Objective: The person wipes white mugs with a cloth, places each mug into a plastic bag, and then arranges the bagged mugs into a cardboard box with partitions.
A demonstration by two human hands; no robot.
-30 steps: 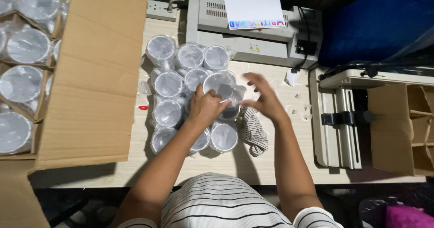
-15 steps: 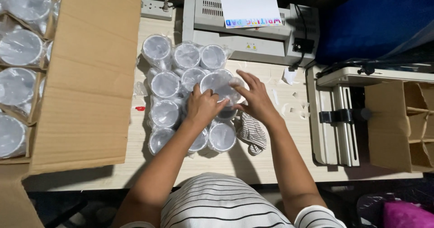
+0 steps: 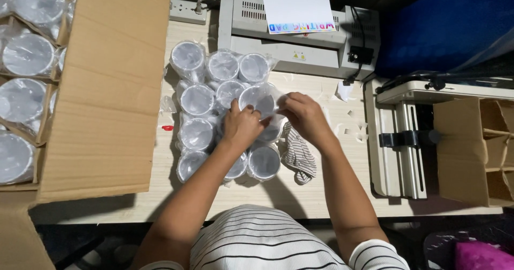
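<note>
Hands (image 3: 270, 121) hide two cups (image 3: 270, 133) — box (image 3: 107, 88) cropped left.

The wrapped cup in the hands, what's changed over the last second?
The right hand came in from open and spread to close on the plastic-wrapped cup, so both hands now grip it; the left hand kept its hold. The other wrapped cups, cardboard box and striped cloth stayed put.

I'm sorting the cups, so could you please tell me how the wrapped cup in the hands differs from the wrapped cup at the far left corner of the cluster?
The plastic-wrapped white cup in the hands is gripped by the left hand and right hand; the plastic-wrapped white cup at the far left corner stands untouched. The held one sits mid-cluster, the other at its edge. Both are round, white and wrapped in clear plastic.
</note>
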